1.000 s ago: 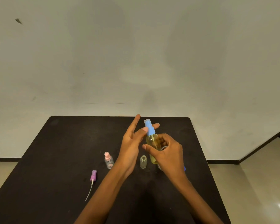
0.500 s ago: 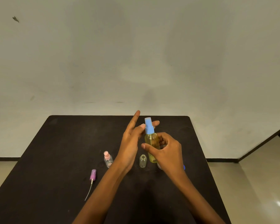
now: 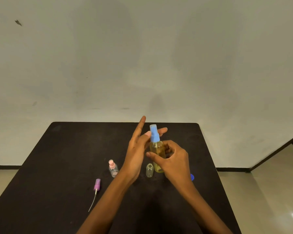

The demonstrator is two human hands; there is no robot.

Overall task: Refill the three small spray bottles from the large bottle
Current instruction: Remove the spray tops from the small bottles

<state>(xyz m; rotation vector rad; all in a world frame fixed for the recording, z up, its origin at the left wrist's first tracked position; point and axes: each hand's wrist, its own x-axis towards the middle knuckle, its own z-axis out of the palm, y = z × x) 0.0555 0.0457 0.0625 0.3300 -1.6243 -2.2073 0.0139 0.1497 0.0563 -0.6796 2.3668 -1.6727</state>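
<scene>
A clear bottle of yellow liquid with a light blue spray top stands upright near the middle of the black table. My right hand grips its body. My left hand pinches the blue spray top between thumb and a finger, the other fingers spread upward. A small open clear bottle with no cap stands just in front of the held bottle. A small bottle with a pink spray top stands further left. A purple spray head with its thin tube lies loose at the left.
A blue object peeks out behind my right wrist; most of it is hidden. The table's right edge drops to a tiled floor. A pale wall rises just behind the table's far edge.
Both hands and the bottle have stayed in nearly the same place. My left fingers have shifted slightly on the blue spray top.
</scene>
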